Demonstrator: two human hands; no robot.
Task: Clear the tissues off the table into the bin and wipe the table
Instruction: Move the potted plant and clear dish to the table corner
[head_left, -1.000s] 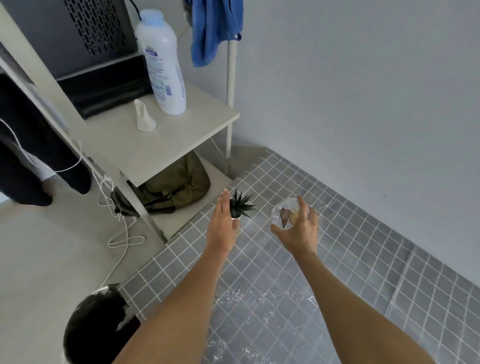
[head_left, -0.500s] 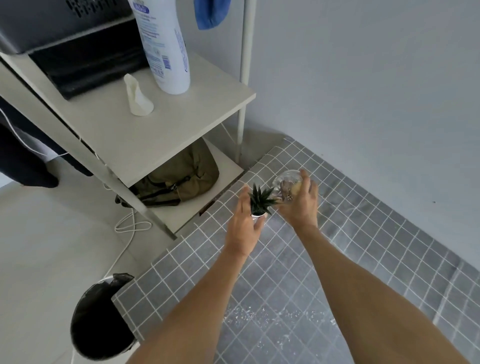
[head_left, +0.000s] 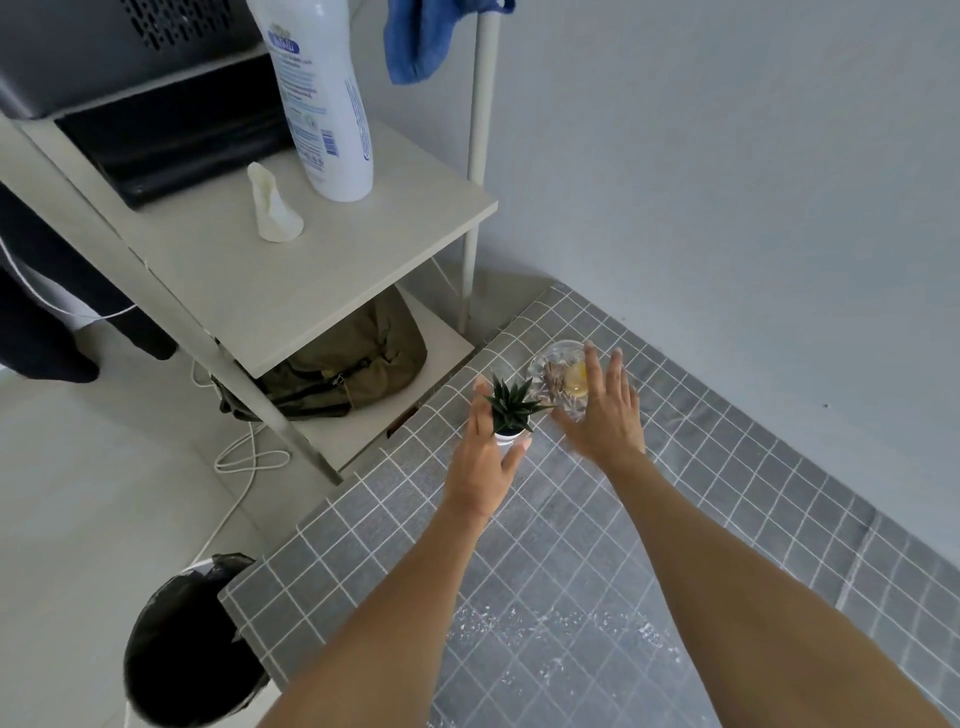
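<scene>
The table (head_left: 727, 519) wears a grey grid-pattern cloth with wet white specks (head_left: 550, 639) near me. At its far corner stands a small spiky plant in a white pot (head_left: 511, 413). My left hand (head_left: 483, 462) has thumb and fingers on either side of the pot. Just right of the plant sits a clear glass bowl (head_left: 556, 371) with small items in it. My right hand (head_left: 605, 413) is beside the bowl, fingers straight and spread. The bin (head_left: 192, 639), lined with a black bag, stands on the floor by the table's left corner. No tissue shows on the table.
A white shelf unit (head_left: 291, 291) stands left of the table, holding a tall white bottle (head_left: 324, 98), a twisted white tissue-like piece (head_left: 272, 208) and a black case. A blue cloth (head_left: 418, 39) hangs above. An olive bag (head_left: 353, 358) and white cables (head_left: 244, 457) lie below.
Both hands moved the plant and the bowl toward the table's far corner, close together. My right hand's fingers have come off the bowl and spread.
</scene>
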